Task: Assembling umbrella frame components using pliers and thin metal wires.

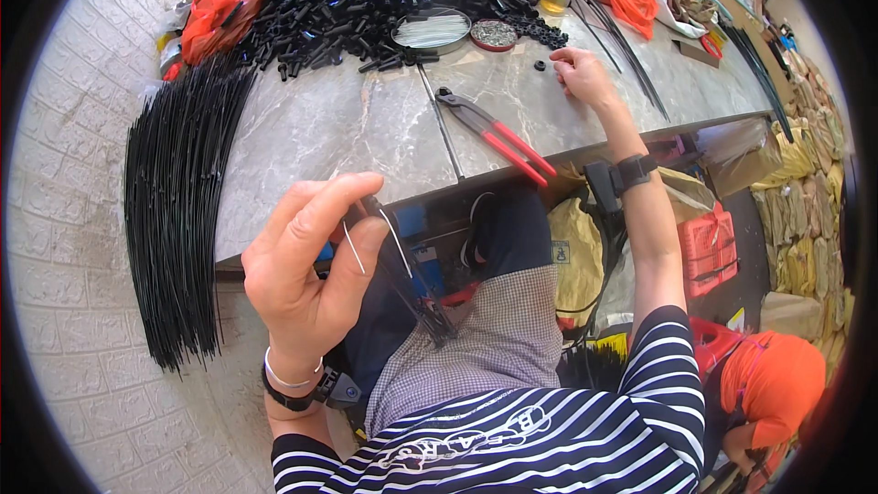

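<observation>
My left hand (pixel 311 252) is raised in front of the table's near edge, its thumb and fingers pinched on a dark piece. A thin white pin (pixel 397 242) shows at that piece, with another white end against my thumb. Thin black rods (pixel 422 306) run from there toward my lap. Over the tabletop, my right hand (pixel 585 78) has curled fingers; whatever they hold is hidden. A small black ring (pixel 540 65) lies just left of its fingertips. Pliers with red handles (pixel 512 148) rest between my hands, their handles jutting over the near edge.
A heap of black tubular parts (pixel 338 5) covers the table's back. Before it sit a dish of white pins (pixel 448 46) and a red-rimmed dish (pixel 494 46). Long black rods (pixel 174 220) hang over the left edge. A person in orange (pixel 777 384) bends at lower right, near a pink crate (pixel 708 252).
</observation>
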Motion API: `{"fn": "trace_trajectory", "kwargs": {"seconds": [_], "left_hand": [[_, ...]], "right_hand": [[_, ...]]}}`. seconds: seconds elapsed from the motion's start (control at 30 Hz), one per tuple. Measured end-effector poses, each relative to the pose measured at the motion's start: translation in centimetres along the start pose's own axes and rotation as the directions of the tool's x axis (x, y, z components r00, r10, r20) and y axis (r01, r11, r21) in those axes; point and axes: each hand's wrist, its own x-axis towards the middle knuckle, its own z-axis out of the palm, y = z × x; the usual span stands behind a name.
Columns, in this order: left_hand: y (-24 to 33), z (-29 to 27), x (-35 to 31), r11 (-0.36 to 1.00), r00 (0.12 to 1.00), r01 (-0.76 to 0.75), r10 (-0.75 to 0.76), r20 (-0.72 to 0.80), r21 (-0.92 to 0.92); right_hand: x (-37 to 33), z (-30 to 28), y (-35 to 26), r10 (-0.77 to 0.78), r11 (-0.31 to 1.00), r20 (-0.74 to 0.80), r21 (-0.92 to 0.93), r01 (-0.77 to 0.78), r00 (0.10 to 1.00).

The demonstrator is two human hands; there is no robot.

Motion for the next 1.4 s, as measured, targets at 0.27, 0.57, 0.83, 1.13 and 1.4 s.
{"fn": "trace_trajectory", "kwargs": {"seconds": [0.27,0.57,0.83,1.13,1.4], "left_hand": [[-0.2,-0.2,-0.2,1.0,0.999,-0.021,0.021,-0.027,0.004],[-1.6,0.3,1.0,0.987,0.999,0.008,-0.002,0.036,-0.161],[-1.5,1.5,0.0,0.971,0.996,0.091,-0.09,0.015,-0.221],[-0.5,1.1,-0.8,0.97,0.999,0.027,-0.033,-0.023,-0.242],[-0.2,0.8,0.1,0.969,0.997,-0.074,0.076,-0.001,-0.235]], "right_hand": [[0.5,1.5,-0.9,-0.169,0.933,-0.09,-0.335,0.13,0.982],[-5.5,-0.2,-9.8,-0.341,0.933,0.006,0.128,0.337,0.94],[-20.8,-4.1,-25.9,-0.717,0.658,0.02,0.346,0.668,0.696],[-23.1,-3.9,-26.5,-0.765,0.643,0.034,0.085,0.761,0.643],[-23.1,-4.8,-27.3,-0.797,0.583,0.082,-0.152,0.798,0.598]]}}
